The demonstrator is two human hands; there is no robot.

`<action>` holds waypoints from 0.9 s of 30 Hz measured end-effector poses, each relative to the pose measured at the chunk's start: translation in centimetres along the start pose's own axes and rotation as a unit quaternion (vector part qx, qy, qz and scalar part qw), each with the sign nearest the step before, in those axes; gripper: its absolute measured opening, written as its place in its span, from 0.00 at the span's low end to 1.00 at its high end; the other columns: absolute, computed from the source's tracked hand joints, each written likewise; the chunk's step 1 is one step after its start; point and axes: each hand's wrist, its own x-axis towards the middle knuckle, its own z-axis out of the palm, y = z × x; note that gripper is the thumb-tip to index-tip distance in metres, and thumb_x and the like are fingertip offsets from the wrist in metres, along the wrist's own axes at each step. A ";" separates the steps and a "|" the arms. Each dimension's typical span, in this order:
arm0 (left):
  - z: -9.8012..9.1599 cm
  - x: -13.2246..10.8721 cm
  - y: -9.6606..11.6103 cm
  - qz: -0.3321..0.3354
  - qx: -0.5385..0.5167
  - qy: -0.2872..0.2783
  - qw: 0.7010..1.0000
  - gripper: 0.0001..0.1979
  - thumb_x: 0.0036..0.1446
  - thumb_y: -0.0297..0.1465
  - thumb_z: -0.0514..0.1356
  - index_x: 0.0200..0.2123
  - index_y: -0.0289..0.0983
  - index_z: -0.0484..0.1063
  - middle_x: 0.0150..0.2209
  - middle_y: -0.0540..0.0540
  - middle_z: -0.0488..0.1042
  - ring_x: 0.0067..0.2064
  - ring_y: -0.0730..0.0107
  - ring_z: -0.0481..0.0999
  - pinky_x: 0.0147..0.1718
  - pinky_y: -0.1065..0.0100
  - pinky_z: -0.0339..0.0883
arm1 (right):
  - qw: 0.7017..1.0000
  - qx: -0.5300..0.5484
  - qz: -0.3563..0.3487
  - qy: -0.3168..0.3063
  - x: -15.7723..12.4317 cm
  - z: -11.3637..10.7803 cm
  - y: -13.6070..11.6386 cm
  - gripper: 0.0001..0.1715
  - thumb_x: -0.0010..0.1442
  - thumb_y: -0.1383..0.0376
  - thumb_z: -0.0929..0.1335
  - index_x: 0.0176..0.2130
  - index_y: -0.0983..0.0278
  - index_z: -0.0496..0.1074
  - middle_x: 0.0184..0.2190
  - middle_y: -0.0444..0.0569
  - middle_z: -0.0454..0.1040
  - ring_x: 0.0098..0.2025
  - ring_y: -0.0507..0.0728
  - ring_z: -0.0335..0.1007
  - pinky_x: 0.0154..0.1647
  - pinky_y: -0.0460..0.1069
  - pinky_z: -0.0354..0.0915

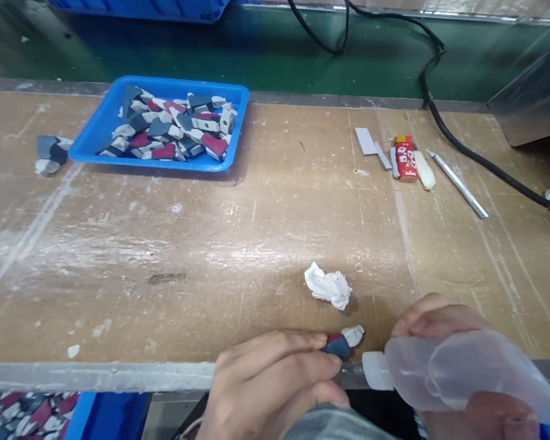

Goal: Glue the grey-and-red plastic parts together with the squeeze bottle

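My left hand [270, 385] grips a small moulded piece [341, 342] in dark blue, red and white between thumb and fingers, near the bench's front edge. My right hand [440, 324] holds a translucent plastic squeeze bottle [458, 373] on its side. The bottle's white capped end [376, 370] points toward the piece and stops a little short of it. A crumpled white tissue [329, 286] lies on the worn wooden bench [165, 244] just beyond the piece.
A blue tray [156, 165] heaped with similar pieces stands at the bench's far side, with loose pieces [51, 153] to its left. At far right lie a craft knife [458, 183], a red-and-yellow box [406, 159], and a black cable [458, 146]. Another blue tray [27, 415] sits below the front edge.
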 end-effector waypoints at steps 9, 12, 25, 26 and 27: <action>0.4 0.0 -0.4 0.005 0.000 0.008 1.000 0.07 0.59 0.30 0.69 0.40 0.37 0.77 0.39 0.51 0.82 0.42 0.74 0.83 0.46 0.80 0.77 | 0.997 0.031 0.048 0.055 1.0 1.7 -1.5 0.23 0.66 0.45 0.65 0.36 0.60 0.75 0.28 0.50 0.69 0.32 0.58 0.66 0.24 0.51 0.64; 0.4 0.3 -0.2 0.005 0.000 0.011 1.000 0.07 0.58 0.30 0.70 0.40 0.37 0.77 0.39 0.50 0.82 0.42 0.73 0.83 0.46 0.80 0.76 | 0.994 0.039 0.071 0.070 1.0 1.8 -1.6 0.24 0.63 0.43 0.67 0.35 0.60 0.76 0.27 0.50 0.69 0.31 0.58 0.65 0.23 0.51 0.63; 0.1 -0.1 0.3 -0.012 0.002 0.014 1.000 0.08 0.57 0.31 0.70 0.40 0.38 0.78 0.39 0.50 0.82 0.41 0.73 0.83 0.45 0.80 0.76 | 0.992 0.065 0.068 0.089 1.2 2.0 -1.3 0.27 0.61 0.40 0.68 0.33 0.60 0.78 0.25 0.48 0.70 0.28 0.58 0.66 0.21 0.51 0.61; 0.0 -0.1 0.3 -0.015 0.004 0.011 1.000 0.08 0.57 0.30 0.70 0.41 0.38 0.78 0.39 0.50 0.82 0.42 0.73 0.83 0.46 0.80 0.76 | 0.993 0.069 0.051 0.080 1.1 1.9 -1.2 0.27 0.62 0.41 0.68 0.34 0.60 0.78 0.26 0.48 0.71 0.29 0.58 0.66 0.21 0.51 0.61; 0.0 -0.1 0.3 -0.012 0.004 0.010 1.000 0.08 0.57 0.30 0.70 0.41 0.38 0.77 0.39 0.50 0.82 0.42 0.74 0.83 0.46 0.80 0.76 | 0.994 0.072 0.034 0.074 1.0 1.8 -1.0 0.26 0.63 0.41 0.67 0.35 0.60 0.78 0.26 0.48 0.71 0.29 0.58 0.66 0.21 0.52 0.61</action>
